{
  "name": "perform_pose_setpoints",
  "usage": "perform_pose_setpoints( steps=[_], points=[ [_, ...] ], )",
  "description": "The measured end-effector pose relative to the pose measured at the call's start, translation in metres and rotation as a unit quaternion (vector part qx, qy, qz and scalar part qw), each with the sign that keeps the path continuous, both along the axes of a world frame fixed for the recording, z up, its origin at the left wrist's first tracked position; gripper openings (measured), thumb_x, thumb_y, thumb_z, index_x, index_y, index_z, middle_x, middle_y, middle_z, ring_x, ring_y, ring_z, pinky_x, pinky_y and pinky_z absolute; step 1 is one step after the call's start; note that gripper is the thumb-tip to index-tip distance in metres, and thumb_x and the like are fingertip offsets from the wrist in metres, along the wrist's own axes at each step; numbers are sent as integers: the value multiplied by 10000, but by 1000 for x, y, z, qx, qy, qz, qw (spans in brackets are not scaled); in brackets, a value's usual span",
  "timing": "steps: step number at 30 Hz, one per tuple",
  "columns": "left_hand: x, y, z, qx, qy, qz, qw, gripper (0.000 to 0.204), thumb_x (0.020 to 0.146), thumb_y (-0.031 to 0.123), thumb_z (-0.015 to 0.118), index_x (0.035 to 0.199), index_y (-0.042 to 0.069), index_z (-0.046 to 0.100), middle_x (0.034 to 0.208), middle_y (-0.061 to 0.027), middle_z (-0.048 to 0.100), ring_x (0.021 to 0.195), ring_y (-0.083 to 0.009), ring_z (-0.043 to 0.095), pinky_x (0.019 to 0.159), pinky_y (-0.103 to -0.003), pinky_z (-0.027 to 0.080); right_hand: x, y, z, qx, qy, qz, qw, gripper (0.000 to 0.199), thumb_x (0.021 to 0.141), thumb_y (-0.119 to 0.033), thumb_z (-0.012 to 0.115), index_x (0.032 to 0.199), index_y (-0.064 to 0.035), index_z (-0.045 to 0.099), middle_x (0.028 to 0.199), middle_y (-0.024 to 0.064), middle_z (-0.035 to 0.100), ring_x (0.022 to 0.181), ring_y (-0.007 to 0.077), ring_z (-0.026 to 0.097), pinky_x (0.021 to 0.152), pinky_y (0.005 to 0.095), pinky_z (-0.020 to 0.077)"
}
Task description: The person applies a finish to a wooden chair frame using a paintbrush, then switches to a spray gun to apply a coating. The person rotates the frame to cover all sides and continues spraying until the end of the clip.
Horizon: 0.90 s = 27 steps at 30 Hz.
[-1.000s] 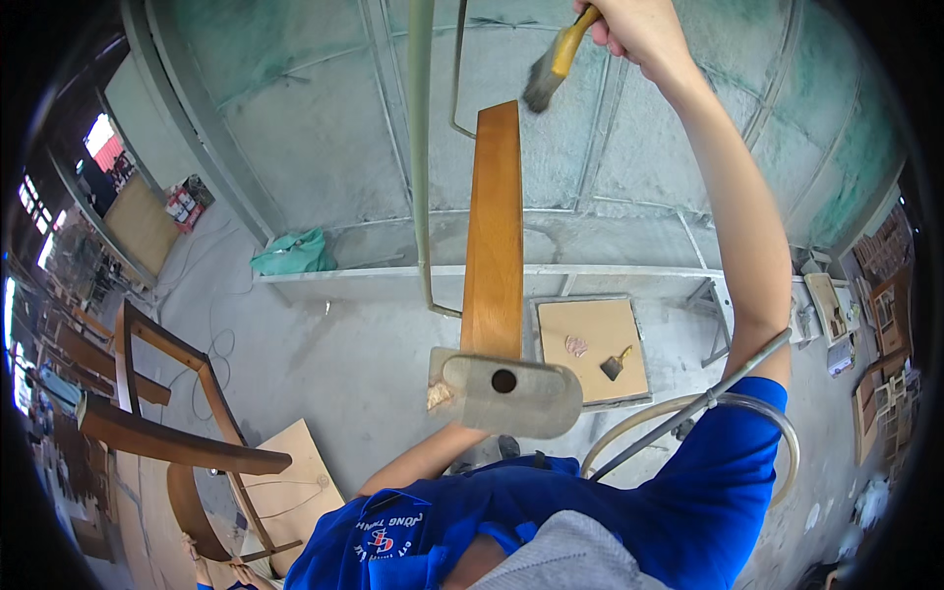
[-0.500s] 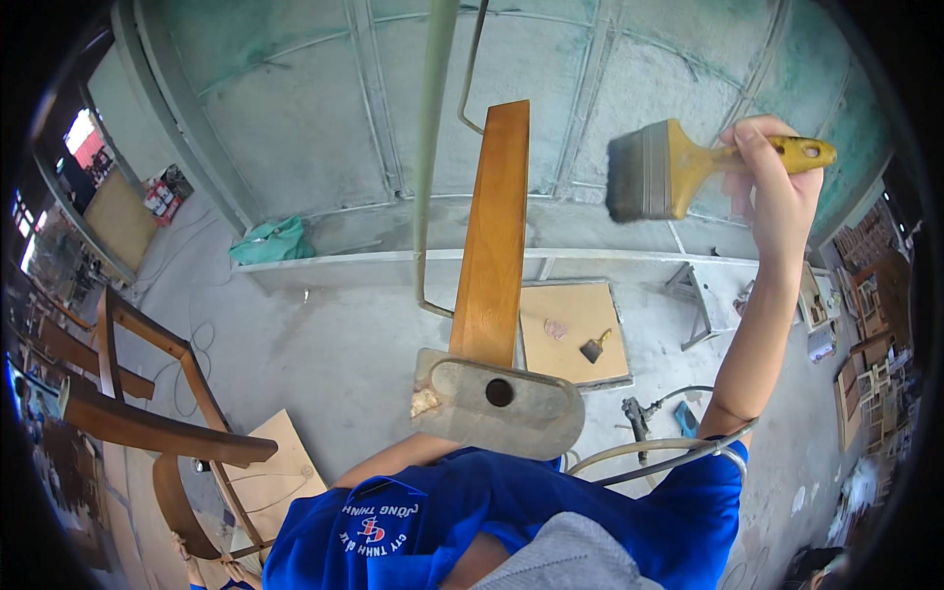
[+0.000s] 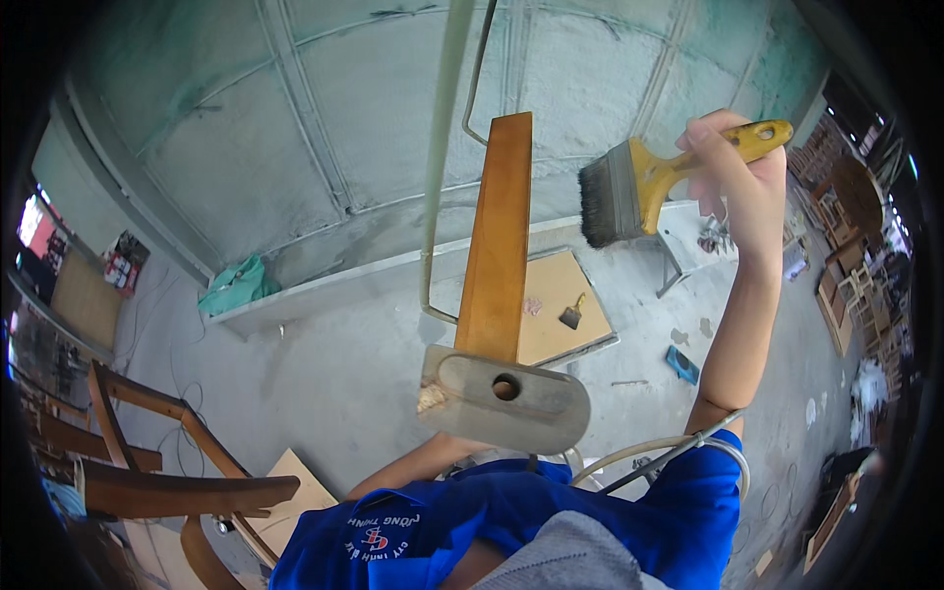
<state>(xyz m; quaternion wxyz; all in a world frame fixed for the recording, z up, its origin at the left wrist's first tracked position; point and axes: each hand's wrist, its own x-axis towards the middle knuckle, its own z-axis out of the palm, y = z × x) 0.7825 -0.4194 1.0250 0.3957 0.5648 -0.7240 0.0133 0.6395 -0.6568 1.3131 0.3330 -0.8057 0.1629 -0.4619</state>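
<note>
The main risk I see is the paintbrush [image 3: 644, 187] swinging into the wooden slat [image 3: 500, 241] at the wrong angle: the bristles hang just to the right of the slat's far end, apart from it, and a careless stroke would clip the edge instead of laying flat on the face, or knock the piece askew on the grey metal holder [image 3: 506, 401] it rises from. A second hazard, in my judgement, is the thin bent metal rod [image 3: 430, 246] running up just left of the slat; a wide sweep could catch it. The grip itself may slip, since the brush is held far back on its yellow handle, with the heavy bristle head well out to the left. The right hand [image 3: 733, 177] is raised at the upper right, fingers wrapped closed around that handle, touching nothing else. The left hand cannot be made out: its forearm runs up from the blue shirt toward the near side of the holder and disappears behind it, so whether it is apart or clamped is impossible to tell. A pale hose [image 3: 629, 457] loops near the right shoulder.
</note>
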Motion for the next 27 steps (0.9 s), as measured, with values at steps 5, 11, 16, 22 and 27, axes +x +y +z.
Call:
perform_pose_setpoints(
  steps=[5,11,16,22,27],
  points=[
    [5,0,-18,-69,271,-88,956,433,718,144,838,978,50,505,826,-57,625,814,-208,642,787,-342,562,-26,7,-3,-28,-8,-41,999,223,984,-205,707,925,6,747,683,33,683,472,42,560,406,188,358],
    [36,-16,-33,-148,425,-204,869,763,748,125,831,1391,-58,464,928,-103,624,837,-221,647,773,-367,584,-69,5,1,-98,-94,-141,981,225,992,-229,729,976,-9,774,627,23,658,463,36,538,411,180,304],
    [42,-23,-15,-176,477,-108,854,691,773,138,801,1342,-48,459,966,-147,625,859,-226,638,811,-374,563,-104,-9,1,-173,-151,-197,953,214,998,-174,725,1029,34,769,811,92,745,525,68,603,436,191,377],
    [42,-26,0,-126,395,48,909,481,872,47,746,1293,-44,533,1072,-175,690,943,-234,684,835,-369,560,-155,-43,1,-228,-168,-223,933,186,991,-130,729,1048,42,772,904,134,777,556,89,637,463,184,414],
    [47,-38,-6,-105,433,99,890,398,916,5,754,1262,-41,564,1149,-169,711,1010,-226,714,901,-365,579,-198,-72,-15,-178,-187,-301,918,205,1004,-130,713,1102,46,752,934,135,776,576,85,635,514,168,423]
  ],
)
